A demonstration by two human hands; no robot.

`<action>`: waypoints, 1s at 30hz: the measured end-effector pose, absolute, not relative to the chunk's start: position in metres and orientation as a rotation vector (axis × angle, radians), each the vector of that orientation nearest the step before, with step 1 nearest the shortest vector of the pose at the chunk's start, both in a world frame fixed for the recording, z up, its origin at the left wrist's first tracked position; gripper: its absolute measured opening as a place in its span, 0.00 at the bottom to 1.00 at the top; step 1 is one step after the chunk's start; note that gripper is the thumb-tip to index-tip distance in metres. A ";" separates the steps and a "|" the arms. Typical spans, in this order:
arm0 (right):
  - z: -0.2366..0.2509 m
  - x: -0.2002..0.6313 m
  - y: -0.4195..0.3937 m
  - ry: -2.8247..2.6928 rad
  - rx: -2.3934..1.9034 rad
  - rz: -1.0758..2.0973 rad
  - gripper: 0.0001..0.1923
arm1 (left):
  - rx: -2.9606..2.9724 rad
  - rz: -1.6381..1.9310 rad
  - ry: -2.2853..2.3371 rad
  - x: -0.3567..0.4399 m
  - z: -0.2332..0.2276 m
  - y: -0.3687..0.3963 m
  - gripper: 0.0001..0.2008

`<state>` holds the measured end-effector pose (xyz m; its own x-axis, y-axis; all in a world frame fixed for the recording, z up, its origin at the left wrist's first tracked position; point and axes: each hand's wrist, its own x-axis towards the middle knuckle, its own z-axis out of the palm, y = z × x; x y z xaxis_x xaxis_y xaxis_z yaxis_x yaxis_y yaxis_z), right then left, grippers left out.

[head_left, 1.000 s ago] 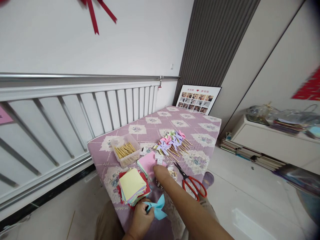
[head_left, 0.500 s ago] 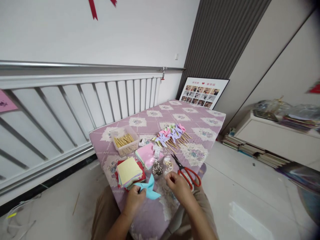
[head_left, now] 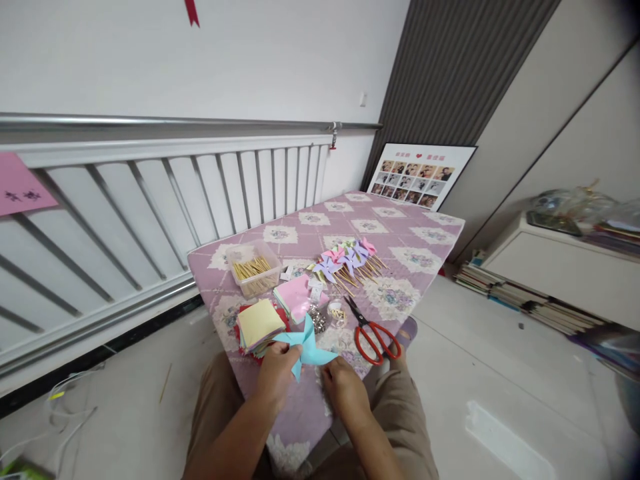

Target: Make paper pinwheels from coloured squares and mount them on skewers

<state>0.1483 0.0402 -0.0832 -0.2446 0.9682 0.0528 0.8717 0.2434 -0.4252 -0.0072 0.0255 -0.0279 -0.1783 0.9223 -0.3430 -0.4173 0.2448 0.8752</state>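
A light-blue paper pinwheel (head_left: 311, 349) is pinched at its left side by my left hand (head_left: 278, 371), over the near part of the table. My right hand (head_left: 344, 387) is at the pinwheel's right tip, fingers closed; what they hold, if anything, is hidden. Just beyond the pinwheel are a container of shiny metal pins (head_left: 317, 319) and a small tub of pale bits (head_left: 337, 313). Red-handled scissors (head_left: 370, 333) lie open to the right. A stack of coloured paper squares (head_left: 260, 323) lies left of the pinwheel, with pink paper sheets (head_left: 294, 293) behind it.
A clear plastic box of wooden sticks (head_left: 254, 268) stands at the table's left. Finished pinwheels on sticks (head_left: 350, 261) lie in a pile farther back. A photo board (head_left: 423, 175) leans at the far end, and a white radiator (head_left: 220, 193) runs along the left.
My right hand has moved down to the pinwheel's right tip from near the small tub. The pinwheel has been raised and turned slightly in my left hand. The view has shifted a little.
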 end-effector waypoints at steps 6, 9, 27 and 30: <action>-0.091 0.148 0.044 -2.235 -1.580 0.474 0.11 | 0.538 1.314 1.234 -0.007 -0.020 0.021 0.11; -0.094 0.147 0.046 -2.231 -1.513 0.494 0.11 | 0.550 1.312 1.266 -0.009 -0.022 0.022 0.11; -0.060 0.166 0.042 -1.554 -1.374 0.798 0.15 | 0.886 1.249 1.547 -0.016 -0.036 0.025 0.09; -0.030 0.150 0.033 -1.544 -1.253 0.912 0.10 | 0.980 1.214 1.629 -0.013 -0.032 0.024 0.11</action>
<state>0.1503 0.0334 -0.0303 -0.0606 0.9782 0.1988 0.2982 0.2078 -0.9316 -0.0126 0.0235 -0.0320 -0.3243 0.9291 -0.1779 0.0955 0.2193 0.9710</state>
